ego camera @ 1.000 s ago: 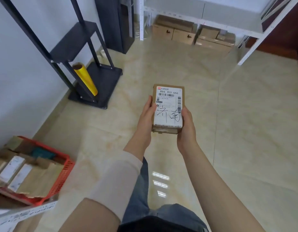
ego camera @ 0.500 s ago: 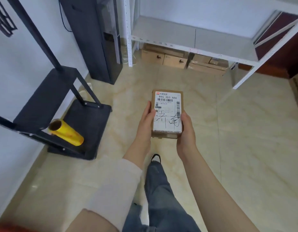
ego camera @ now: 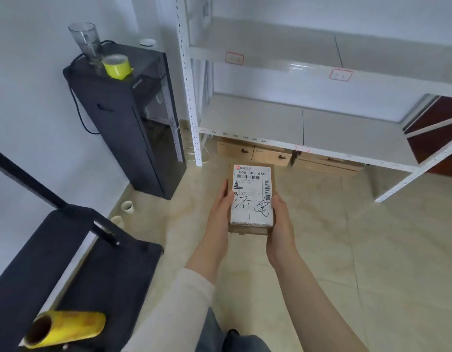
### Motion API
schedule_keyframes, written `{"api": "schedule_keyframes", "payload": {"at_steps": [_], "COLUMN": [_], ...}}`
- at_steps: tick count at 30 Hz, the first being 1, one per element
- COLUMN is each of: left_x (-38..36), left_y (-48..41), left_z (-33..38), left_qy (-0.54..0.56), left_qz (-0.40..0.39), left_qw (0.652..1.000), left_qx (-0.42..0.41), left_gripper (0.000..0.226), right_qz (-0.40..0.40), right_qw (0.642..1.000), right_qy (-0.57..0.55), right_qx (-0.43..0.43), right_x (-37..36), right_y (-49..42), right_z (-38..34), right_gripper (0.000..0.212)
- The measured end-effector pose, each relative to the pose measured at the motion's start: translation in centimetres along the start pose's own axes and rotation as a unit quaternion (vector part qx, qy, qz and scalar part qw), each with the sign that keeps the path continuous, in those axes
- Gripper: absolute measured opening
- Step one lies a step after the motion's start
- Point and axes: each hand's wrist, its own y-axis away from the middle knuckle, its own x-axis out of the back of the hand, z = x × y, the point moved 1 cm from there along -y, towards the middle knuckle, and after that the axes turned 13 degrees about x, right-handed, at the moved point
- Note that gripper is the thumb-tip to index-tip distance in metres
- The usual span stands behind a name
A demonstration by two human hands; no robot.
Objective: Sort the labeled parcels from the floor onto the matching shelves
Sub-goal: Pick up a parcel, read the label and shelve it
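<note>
A small brown cardboard parcel with a white shipping label, number 866 303 666 and handwritten characters, is held flat in front of me above the tiled floor. My left hand grips its left edge and my right hand grips its right edge and underside. Ahead stands a white metal shelf rack with grey boards. Red-outlined labels are stuck on the front rail of its upper shelf. Its two visible boards are bare.
Several cardboard boxes lie under the lowest shelf. A black water dispenser stands left of the rack, with a glass and yellow tape roll on top. A black stand with a yellow film roll is near left.
The view has moved forward toward the white rack and tilted up. The red basket of parcels has left the view. The parcel stays in both hands.
</note>
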Motion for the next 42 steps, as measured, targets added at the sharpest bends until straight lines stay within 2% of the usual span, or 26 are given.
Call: {"api": "schedule_keyframes", "payload": {"at_steps": [4, 11, 14, 17, 23, 28, 31, 32, 35, 39, 42], "left_x": [-0.8, -0.9, -1.3, -1.9, -3.7, -7.2, -9.0, -9.4, -10.4, -11.3, -11.6], "left_y": [-7.6, -21.8, -26.9, -31.6, -41.8, -50.9, -54.6, -56.0, -59.7, -63.3, -65.4], "left_z": [5.4, 17.7, 22.4, 25.6, 30.7, 35.6, 38.5, 39.3, 41.6, 44.6, 45.7], "left_qy": [-0.019, -0.003, -0.006, -0.017, -0.012, -0.024, -0.023, -0.015, -0.015, -0.025, -0.008], "left_qz": [-0.011, -0.05, -0.059, -0.067, -0.057, -0.041, -0.037, -0.035, -0.032, -0.013, -0.014], "left_qw": [1.0, 0.998, 0.998, 0.997, 0.998, 0.999, 0.999, 0.999, 0.999, 0.999, 0.999], "left_qx": [-0.009, -0.027, -0.023, -0.019, 0.001, -0.015, -0.001, 0.003, 0.013, 0.019, 0.034], "left_gripper": [0.05, 0.05, 0.051, 0.053, 0.053, 0.077, 0.065, 0.058, 0.052, 0.049, 0.048], "right_qz": [0.0, 0.002, 0.013, 0.029, 0.035, 0.033, 0.049, 0.053, 0.055, 0.061, 0.066], "right_qw": [1.0, 0.999, 0.998, 0.998, 0.999, 0.999, 0.999, 0.998, 0.998, 0.998, 0.998], "right_qy": [-0.003, 0.002, 0.004, -0.001, 0.009, 0.01, 0.003, -0.004, -0.006, -0.001, 0.0], "right_qx": [0.017, 0.052, 0.061, 0.061, 0.035, 0.041, 0.023, 0.023, 0.016, 0.0, -0.005], "right_x": [-3.7, -13.5, -16.6, -18.8, -21.7, -23.4, -24.7, -25.1, -26.2, -28.0, -28.8], "right_y": [-8.3, -23.8, -29.3, -34.3, -45.6, -56.4, -61.2, -62.8, -67.2, -71.2, -73.3], "right_z": [-0.2, -1.8, -2.4, -2.7, -2.3, -2.9, -4.1, -4.3, -4.9, -5.3, -5.4], "right_gripper": [0.043, 0.059, 0.051, 0.043, 0.044, 0.049, 0.067, 0.067, 0.052, 0.058, 0.049]}}
